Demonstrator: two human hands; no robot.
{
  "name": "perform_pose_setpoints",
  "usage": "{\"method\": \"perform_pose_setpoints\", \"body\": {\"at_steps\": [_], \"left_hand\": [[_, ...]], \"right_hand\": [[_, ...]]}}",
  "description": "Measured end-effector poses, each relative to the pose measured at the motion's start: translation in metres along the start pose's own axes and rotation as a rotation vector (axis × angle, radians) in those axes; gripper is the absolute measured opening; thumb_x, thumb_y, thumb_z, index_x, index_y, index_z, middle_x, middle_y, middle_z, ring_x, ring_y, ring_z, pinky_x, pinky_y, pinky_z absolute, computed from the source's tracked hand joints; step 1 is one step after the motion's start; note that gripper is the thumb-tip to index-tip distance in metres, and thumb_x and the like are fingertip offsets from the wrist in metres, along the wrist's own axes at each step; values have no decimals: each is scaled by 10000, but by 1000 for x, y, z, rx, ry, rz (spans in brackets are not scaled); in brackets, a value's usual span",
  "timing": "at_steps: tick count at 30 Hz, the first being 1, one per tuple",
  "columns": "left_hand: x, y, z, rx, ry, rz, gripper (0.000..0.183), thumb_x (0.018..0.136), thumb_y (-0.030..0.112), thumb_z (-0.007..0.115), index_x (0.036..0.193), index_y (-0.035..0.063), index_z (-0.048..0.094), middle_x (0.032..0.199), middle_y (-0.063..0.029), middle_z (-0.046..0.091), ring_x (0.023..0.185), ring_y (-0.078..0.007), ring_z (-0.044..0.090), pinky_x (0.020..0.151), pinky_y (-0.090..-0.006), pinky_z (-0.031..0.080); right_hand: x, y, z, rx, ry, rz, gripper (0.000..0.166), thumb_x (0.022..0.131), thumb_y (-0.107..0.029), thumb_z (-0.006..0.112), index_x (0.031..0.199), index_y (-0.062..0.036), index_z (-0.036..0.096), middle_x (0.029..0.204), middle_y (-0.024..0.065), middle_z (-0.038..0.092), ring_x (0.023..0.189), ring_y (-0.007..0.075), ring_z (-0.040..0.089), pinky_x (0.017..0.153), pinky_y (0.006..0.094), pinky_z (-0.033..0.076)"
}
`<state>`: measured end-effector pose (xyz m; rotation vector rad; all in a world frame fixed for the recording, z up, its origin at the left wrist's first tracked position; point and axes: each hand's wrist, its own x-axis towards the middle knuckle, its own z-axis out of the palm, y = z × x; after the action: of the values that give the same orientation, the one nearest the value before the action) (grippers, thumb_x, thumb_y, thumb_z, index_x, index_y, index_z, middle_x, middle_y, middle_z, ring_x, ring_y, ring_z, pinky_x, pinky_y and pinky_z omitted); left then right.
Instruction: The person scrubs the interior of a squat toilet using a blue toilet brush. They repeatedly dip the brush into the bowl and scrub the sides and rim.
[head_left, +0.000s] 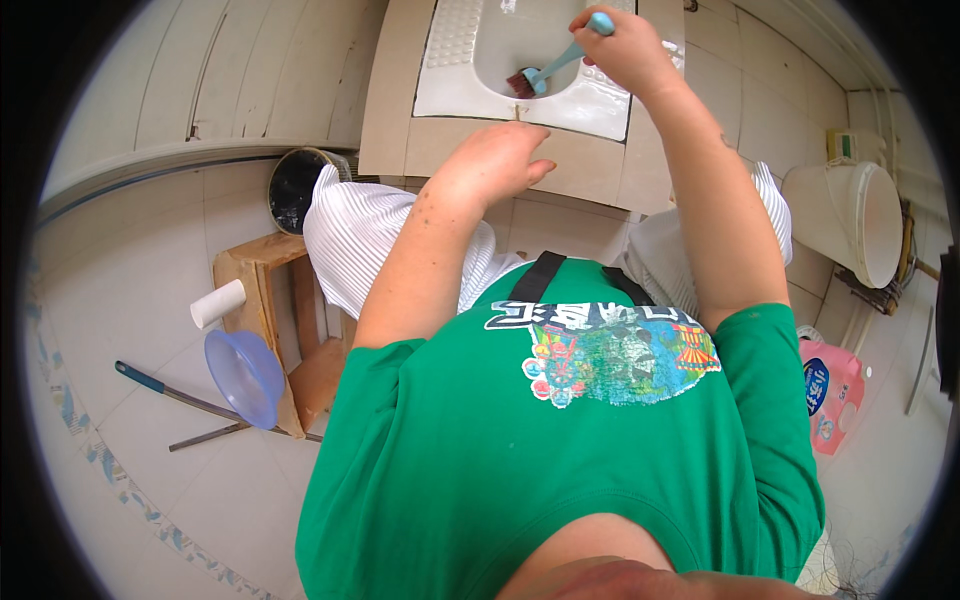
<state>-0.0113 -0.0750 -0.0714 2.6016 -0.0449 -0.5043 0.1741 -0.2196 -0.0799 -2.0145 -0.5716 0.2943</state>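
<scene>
A white ceramic squat toilet (450, 96) is set in a tiled step (495, 161) at the top of the view. My right hand (624, 46) grips the light-blue handle of a toilet brush (559, 66) above the pan's right side. The brush's dark reddish bristles lie against the inside of the bowl near its rounded end. My left hand (504, 161) is bent at the wrist by the front edge of the step, its fingers towards the right and the thumb apart. No object shows in it, though its palm is hidden.
At left are a wooden stool (266, 330) on its side, a toilet paper roll (217, 304), a blue plastic basin (244, 379), a long blue-handled tool (140, 377) and a dark round container (294, 191). At right are a white bucket (840, 214) and a pink package (836, 390).
</scene>
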Motion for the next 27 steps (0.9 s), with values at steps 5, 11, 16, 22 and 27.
{"method": "perform_pose_setpoints", "body": {"at_steps": [5, 11, 16, 22, 27], "left_hand": [[0, 3, -5, 18, -43, -12, 514, 945, 346, 659, 1356, 40, 611, 1351, -184, 642, 1251, -366, 595, 1055, -442, 484], [-2, -5, -1, 27, -45, -18, 518, 944, 339, 661, 1362, 37, 607, 1363, -181, 636, 1270, -360, 584, 1067, -436, 477], [-3, -6, -2, 12, -52, -32, 516, 945, 334, 658, 1365, 38, 605, 1362, -184, 636, 1274, -357, 583, 1071, -436, 473], [-4, -8, -2, 35, -74, -40, 516, 948, 344, 649, 1364, 42, 604, 1364, -181, 635, 1272, -355, 584, 1073, -437, 472], [-1, -10, -2, 38, -80, -23, 518, 950, 348, 645, 1366, 45, 602, 1365, -180, 634, 1267, -353, 588, 1069, -440, 475]], "right_hand": [[-3, 53, 47, -307, -110, 26, 221, 895, -271, 687, 1066, -141, 735, 862, 139, 711, 762, 226, 705, 728, 356, 553], [20, 43, 23, 132, 179, 190, 260, 899, -251, 657, 1070, -73, 738, 774, 93, 716, 729, 163, 707, 699, 329, 553], [19, 15, 3, 353, 363, 42, 152, 892, -110, 616, 932, 16, 691, 726, 114, 687, 621, 196, 705, 566, 337, 561], [29, 16, 28, 417, 381, -81, 155, 901, -145, 632, 956, -16, 699, 758, 132, 703, 671, 219, 718, 629, 350, 569], [35, 40, 54, -10, 431, -199, 152, 875, -158, 666, 987, -76, 730, 881, 193, 723, 878, 345, 714, 776, 422, 558]]}}
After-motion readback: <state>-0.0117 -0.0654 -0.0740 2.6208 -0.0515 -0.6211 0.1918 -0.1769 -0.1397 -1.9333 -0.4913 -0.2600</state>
